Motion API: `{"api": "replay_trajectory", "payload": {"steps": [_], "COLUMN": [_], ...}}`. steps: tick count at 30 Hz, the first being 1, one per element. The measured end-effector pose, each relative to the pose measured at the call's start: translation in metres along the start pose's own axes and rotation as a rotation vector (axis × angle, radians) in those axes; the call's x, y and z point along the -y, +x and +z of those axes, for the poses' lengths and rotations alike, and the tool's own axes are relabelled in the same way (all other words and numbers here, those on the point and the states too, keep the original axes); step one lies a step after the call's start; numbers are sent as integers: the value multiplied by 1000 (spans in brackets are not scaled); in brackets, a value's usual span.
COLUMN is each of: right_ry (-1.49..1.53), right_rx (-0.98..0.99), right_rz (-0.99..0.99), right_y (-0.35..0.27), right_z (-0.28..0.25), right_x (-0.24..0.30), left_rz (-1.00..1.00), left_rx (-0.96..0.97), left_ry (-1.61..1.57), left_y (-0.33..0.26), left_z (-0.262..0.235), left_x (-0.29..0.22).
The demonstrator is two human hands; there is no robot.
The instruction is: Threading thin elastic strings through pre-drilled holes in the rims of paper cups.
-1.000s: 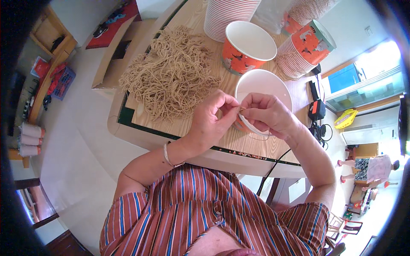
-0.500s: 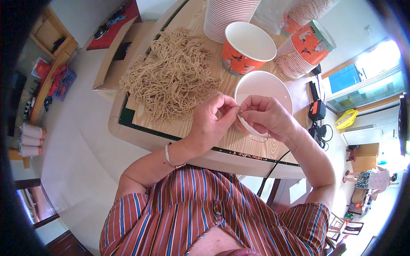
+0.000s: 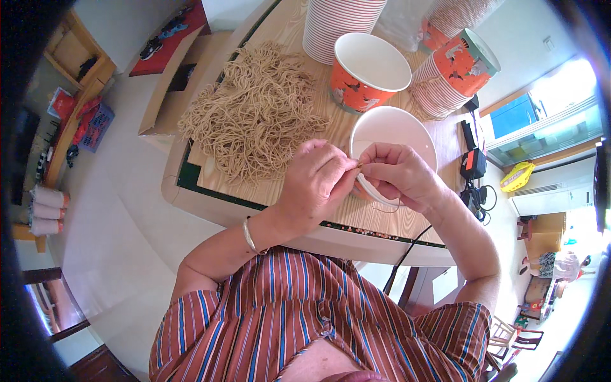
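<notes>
Orange printed paper cup [image 3: 368, 71] upright on table [image 3: 375, 219], beside cup stacks [image 3: 453, 70]. Yellow bag [image 3: 517, 177] far right, on a ledge. Red-and-blue packages [image 3: 62, 102] on shelf [image 3: 76, 63], far left.

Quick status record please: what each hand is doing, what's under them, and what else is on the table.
left hand: fingertips pinched on a thin tan loop, meeting the right hand
right hand: pinching the same loop above the white bowl
white bowl: upright, open, looks empty
pile of tan loops: heaped on the table, left of the bowl
orange paper cup: upright, behind the bowl
stacked cups: at the far edge
table: wood-grain top
</notes>
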State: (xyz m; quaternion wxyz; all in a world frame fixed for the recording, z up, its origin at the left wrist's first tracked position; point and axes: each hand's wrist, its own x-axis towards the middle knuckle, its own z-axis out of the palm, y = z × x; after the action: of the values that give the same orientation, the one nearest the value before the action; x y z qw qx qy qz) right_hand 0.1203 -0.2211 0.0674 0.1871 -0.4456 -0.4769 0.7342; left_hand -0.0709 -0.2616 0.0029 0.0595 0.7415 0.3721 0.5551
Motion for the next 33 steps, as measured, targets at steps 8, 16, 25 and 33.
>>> {"api": "replay_trajectory", "payload": {"steps": [8, 16, 25, 33], "right_ry": [-60, -489, -840, -933], "right_rx": [-47, -215, -433, -408], "right_rz": [-32, -387, -618, -644], "right_y": [-4, 1, -8, -14], "right_z": [7, 8, 22, 25], "right_x": [-1, -20, -18, -12], "left_rz": [29, 65, -51, -88], "left_rx": [9, 53, 119, 193], "left_ry": [46, 97, -42, -120], "left_y": [5, 8, 10, 16], "left_z": [-2, -3, -1, -5], "left_x": [0, -1, 8, 9]}}
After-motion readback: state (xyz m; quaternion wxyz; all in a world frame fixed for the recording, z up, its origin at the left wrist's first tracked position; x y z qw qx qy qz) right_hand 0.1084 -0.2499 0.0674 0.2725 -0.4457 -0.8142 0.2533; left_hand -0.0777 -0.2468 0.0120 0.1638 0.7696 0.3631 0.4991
